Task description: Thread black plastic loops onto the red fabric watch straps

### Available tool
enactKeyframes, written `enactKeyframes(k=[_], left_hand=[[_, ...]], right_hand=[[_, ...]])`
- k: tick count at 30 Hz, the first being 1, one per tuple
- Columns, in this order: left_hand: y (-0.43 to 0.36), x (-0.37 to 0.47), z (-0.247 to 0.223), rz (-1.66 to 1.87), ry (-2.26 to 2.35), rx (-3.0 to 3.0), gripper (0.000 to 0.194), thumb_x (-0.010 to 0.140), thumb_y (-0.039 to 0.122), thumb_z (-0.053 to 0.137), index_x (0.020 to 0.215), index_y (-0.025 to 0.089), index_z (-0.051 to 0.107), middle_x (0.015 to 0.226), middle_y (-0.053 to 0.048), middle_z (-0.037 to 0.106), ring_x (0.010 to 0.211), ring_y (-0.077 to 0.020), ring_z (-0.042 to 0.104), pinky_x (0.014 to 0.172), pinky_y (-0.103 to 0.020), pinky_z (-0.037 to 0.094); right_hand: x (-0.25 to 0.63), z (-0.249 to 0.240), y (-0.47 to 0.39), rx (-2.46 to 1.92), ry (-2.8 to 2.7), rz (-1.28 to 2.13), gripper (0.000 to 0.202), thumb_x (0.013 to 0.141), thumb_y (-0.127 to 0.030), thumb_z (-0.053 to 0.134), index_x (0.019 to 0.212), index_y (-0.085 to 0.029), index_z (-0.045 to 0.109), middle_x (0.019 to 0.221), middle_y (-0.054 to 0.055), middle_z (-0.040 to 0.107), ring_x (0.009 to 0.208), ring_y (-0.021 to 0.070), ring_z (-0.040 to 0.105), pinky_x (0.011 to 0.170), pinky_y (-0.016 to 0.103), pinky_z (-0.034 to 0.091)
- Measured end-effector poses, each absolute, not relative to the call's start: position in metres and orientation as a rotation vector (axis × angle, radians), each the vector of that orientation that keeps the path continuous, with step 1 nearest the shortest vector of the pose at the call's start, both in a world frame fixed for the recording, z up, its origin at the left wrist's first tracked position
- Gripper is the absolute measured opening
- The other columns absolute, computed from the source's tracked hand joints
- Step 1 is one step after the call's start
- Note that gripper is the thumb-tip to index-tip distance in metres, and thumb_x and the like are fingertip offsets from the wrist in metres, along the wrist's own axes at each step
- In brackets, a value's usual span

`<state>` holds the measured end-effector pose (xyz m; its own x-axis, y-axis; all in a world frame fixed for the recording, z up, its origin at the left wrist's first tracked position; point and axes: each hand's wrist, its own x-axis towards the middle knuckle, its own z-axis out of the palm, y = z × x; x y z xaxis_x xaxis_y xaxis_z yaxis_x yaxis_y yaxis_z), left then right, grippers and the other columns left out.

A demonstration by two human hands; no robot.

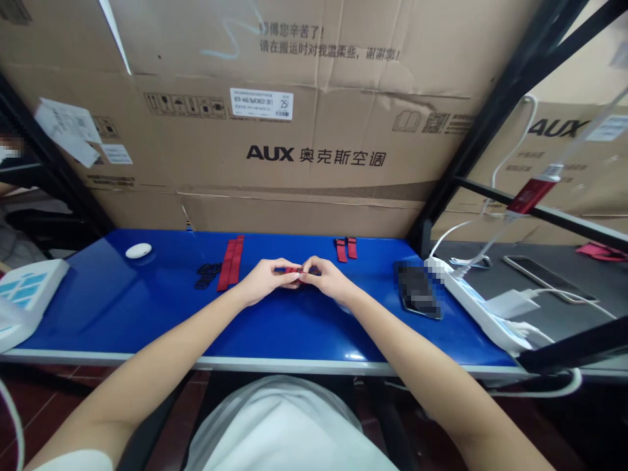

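Note:
My left hand (269, 280) and my right hand (324, 276) meet over the middle of the blue table. Both have their fingers closed on a small piece of red strap (293, 269), most of it covered by the fingers. Left of my hands lie two longer red straps (230, 263), side by side. Several black buckles (208, 274) are loosely heaped beside them. Farther back on the right, two short red straps with black ends (346, 248) lie apart from each other.
A tall cardboard box (314, 190) stands behind the blue table (161, 314). On the right are a dark phone (418, 291) and a white power strip (478, 307) with cables. A white oval object (138, 250) and a white device (29, 297) sit at the left.

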<state>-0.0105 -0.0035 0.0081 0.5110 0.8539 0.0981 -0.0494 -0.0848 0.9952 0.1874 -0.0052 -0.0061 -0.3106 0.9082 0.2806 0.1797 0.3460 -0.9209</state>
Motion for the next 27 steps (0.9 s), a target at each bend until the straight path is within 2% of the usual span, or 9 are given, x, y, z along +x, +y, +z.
enactKeyframes(k=[6,12,18,23,27], left_hand=[[0.001,-0.008,0.007,1.023,0.736,1.486,0.046,0.068,0.03,0.083,0.106,0.014,0.064,0.107,-0.01,0.069,0.088,-0.023,0.072,0.086,-0.043,0.057],[0.001,-0.011,0.008,1.065,0.772,1.612,0.04,0.07,0.032,0.081,0.101,0.016,0.06,0.104,-0.008,0.07,0.082,-0.0204,0.072,0.078,-0.036,0.057],[-0.004,-0.013,0.012,0.973,0.841,1.645,0.045,0.072,0.038,0.079,0.107,0.017,0.059,0.081,-0.004,0.073,0.076,-0.0223,0.073,0.078,-0.037,0.056],[-0.004,-0.015,0.012,1.003,0.845,1.66,0.045,0.072,0.04,0.079,0.106,0.018,0.06,0.088,-0.006,0.074,0.079,-0.0233,0.073,0.078,-0.036,0.056],[-0.001,-0.018,0.012,0.997,0.846,1.709,0.042,0.073,0.039,0.077,0.105,0.017,0.06,0.098,-0.008,0.071,0.081,-0.0209,0.072,0.077,-0.034,0.056]], right_hand=[[0.182,-0.009,-0.002,-0.871,-1.491,1.133,0.026,0.074,-0.04,0.071,0.08,-0.021,0.054,0.078,-0.001,0.062,0.074,0.0157,0.06,0.075,0.032,0.048],[0.186,-0.003,-0.008,-0.805,-1.751,0.815,0.041,0.068,-0.032,0.078,0.104,-0.022,0.061,0.106,0.005,0.062,0.098,0.0202,0.061,0.093,0.039,0.048],[0.186,0.005,-0.015,-0.86,-1.845,0.572,0.03,0.075,-0.036,0.075,0.099,-0.021,0.065,0.099,0.006,0.06,0.092,0.0199,0.061,0.086,0.037,0.052],[0.188,0.003,-0.013,-0.921,-1.827,0.583,0.032,0.073,-0.038,0.075,0.097,-0.02,0.064,0.096,0.005,0.066,0.089,0.0198,0.062,0.084,0.036,0.051],[0.189,0.0,-0.011,-0.956,-1.832,0.567,0.033,0.072,-0.035,0.076,0.099,-0.019,0.064,0.097,0.005,0.069,0.089,0.0199,0.063,0.085,0.035,0.05]])
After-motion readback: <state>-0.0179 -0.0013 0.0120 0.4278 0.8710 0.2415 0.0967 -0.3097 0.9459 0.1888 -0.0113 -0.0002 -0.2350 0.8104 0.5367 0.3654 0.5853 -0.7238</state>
